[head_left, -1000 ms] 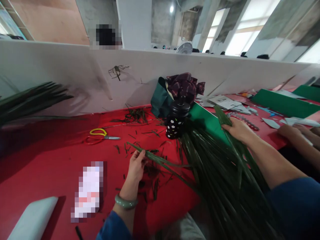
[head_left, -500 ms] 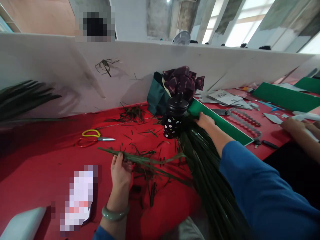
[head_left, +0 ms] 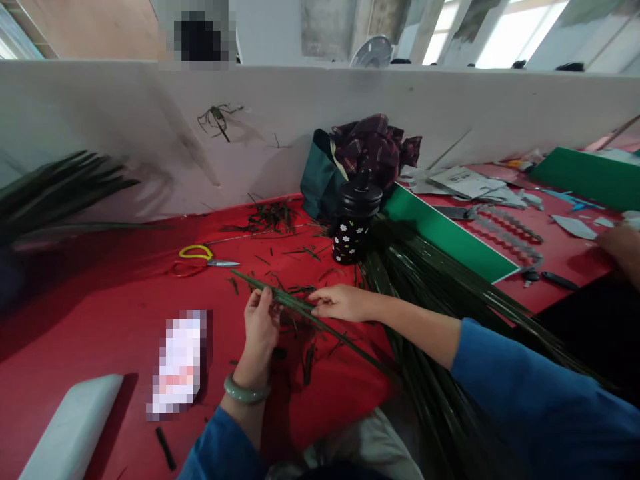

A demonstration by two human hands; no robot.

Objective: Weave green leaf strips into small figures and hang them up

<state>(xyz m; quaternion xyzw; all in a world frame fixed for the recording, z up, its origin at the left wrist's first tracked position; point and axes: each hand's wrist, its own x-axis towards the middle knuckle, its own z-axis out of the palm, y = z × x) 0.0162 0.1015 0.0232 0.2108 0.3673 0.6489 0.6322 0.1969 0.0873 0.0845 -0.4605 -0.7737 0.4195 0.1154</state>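
One leaf (head_left: 295, 308) in left (head_left: 260, 327), right grip (head_left: 340, 303)

A long, narrow, dark-green leaf strip (head_left: 295, 308) slants upper-left to lower-right.

Yellow-handled scissors (head_left: 207, 256) lay beyond my fingers (head_left: 257, 301), to their left. A black flowered jar (head_left: 354, 230) stood beyond them, rightward.

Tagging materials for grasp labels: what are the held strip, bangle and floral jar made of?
Strip: plant leaf, matte dark green, long, narrow, tapering.
Bangle: looks like jade or glass, pale green, glossy.
Jar: probably ceramic or coated metal, glossy black with white flowers.
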